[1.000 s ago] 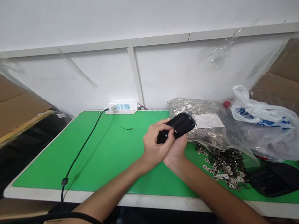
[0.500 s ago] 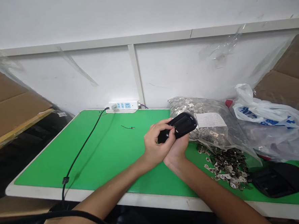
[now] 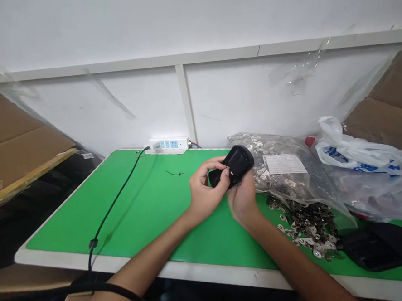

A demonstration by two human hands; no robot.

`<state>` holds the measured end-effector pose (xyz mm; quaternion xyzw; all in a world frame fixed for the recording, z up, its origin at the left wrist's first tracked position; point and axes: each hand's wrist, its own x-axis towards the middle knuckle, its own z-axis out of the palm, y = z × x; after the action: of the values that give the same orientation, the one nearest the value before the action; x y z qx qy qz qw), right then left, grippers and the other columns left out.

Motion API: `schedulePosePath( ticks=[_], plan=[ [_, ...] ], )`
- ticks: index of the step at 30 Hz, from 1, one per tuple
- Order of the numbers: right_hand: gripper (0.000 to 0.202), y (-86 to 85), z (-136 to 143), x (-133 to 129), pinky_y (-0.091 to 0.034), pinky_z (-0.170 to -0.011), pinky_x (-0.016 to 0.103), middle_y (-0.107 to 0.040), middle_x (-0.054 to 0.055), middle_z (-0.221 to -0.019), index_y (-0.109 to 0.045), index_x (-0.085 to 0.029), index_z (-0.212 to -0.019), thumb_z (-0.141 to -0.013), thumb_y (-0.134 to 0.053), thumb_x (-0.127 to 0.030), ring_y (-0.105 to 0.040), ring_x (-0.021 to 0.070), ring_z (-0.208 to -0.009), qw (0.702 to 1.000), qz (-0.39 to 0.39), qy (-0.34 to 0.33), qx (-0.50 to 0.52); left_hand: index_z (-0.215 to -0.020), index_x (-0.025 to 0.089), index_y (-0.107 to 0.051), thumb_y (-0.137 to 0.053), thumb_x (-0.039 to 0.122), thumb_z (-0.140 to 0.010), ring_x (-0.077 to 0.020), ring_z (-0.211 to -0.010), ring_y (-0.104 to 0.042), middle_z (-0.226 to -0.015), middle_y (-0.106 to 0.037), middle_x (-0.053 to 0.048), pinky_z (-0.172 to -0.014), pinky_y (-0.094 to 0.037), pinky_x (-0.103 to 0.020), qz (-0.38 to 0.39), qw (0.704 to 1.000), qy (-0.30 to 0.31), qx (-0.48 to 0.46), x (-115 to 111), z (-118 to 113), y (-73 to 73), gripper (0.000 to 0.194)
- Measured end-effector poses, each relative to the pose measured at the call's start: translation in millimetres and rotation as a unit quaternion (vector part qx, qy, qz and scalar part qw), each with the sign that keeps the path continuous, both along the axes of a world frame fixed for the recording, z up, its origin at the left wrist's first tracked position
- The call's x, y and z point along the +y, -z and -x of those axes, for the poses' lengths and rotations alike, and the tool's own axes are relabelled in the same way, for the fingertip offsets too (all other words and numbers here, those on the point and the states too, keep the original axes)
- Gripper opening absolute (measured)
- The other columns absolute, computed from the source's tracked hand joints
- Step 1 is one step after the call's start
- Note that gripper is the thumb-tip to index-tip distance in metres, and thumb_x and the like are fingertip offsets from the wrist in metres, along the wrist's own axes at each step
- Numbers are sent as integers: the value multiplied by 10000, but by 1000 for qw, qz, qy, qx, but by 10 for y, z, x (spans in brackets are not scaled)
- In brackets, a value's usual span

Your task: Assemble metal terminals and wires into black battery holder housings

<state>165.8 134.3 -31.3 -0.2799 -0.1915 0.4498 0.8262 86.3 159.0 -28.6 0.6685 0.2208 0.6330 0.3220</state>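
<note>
Now fingers (image 3: 223, 181) of left hand (image 3: 206, 184) and right hand (image 3: 242, 194) grip a rounded black plastic casing (image 3: 240, 161), silvery metal tabs (image 3: 313, 232) right of them.

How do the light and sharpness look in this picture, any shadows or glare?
Head view: fairly even light, the cable casting a soft shadow on the table; head view: glints on the bag, print on its label unreadable; head view: the black case too dark to show much inner detail.
</note>
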Motion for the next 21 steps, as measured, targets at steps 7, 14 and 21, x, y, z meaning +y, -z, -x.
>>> schedulePosePath(
  ticks=[7, 14, 21],
  plan=[
    [800, -264, -160, -25, -582, -896, 415, -773, 78, -805, -801, -167, -835, -878, -432, -875, -731, 242, -859, 1000, 6, 0, -9, -918, 186, -759, -722, 298, -957, -201, -966, -785, -970, -812, -71, -952, -635, -367, 39, 999, -10, 26, 38, -78, 4, 125],
    [601, -274, -175, -35, -573, -932, 406, -760, 49, -807, -683, -216, -693, -900, -508, -751, -737, 217, -855, 998, -15, 54, 41, -1028, 209, -743, -761, 238, -927, -216, -1074, -742, -1080, -784, -80, -999, -600, -410, -92, 989, -61, 98, -64, -141, 8, 106],
    [491, -316, -155, -101, -569, -901, 399, -688, 10, -689, -679, -225, -685, -901, -476, -617, -721, 208, -784, 997, -21, 69, 42, -1009, 206, -741, -765, 232, -947, -194, -1046, -744, -1045, -788, -65, -992, -603, -386, -96, 991, -62, 75, -104, -167, 27, 72]
  ],
)
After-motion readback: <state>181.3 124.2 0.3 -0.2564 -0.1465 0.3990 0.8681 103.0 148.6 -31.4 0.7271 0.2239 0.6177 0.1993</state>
